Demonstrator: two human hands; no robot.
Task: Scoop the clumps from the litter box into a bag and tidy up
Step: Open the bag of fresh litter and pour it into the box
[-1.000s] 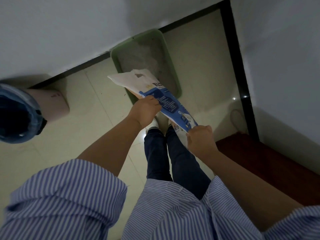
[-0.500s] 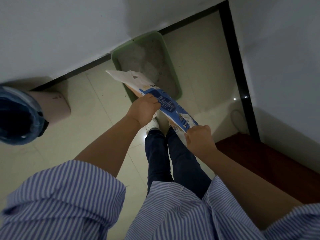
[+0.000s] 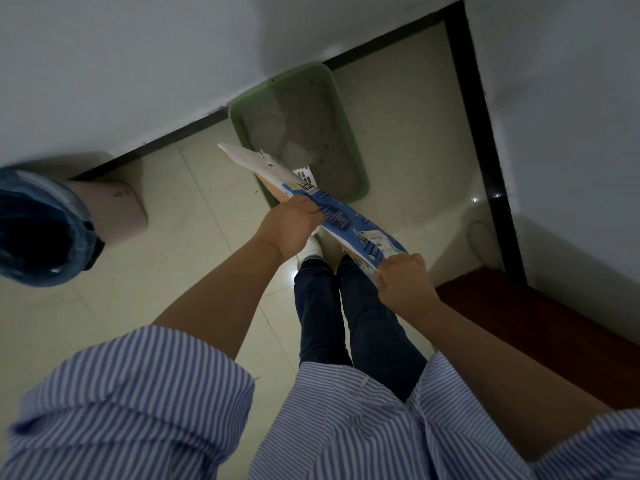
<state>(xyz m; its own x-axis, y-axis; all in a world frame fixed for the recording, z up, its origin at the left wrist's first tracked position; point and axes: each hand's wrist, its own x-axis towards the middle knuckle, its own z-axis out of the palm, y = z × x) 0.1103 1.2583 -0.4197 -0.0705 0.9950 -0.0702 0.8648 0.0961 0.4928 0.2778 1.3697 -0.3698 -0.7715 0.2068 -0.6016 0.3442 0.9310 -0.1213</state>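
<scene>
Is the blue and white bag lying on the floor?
No, the left hand and right hand both grip the blue and white bag, holding it above the floor.

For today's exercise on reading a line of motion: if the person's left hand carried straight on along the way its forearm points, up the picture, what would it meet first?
The left hand already grips the blue and white bag. Beyond that, the green litter box lies next in line, probably its near rim by the white scoop, though depth is unclear.
</scene>
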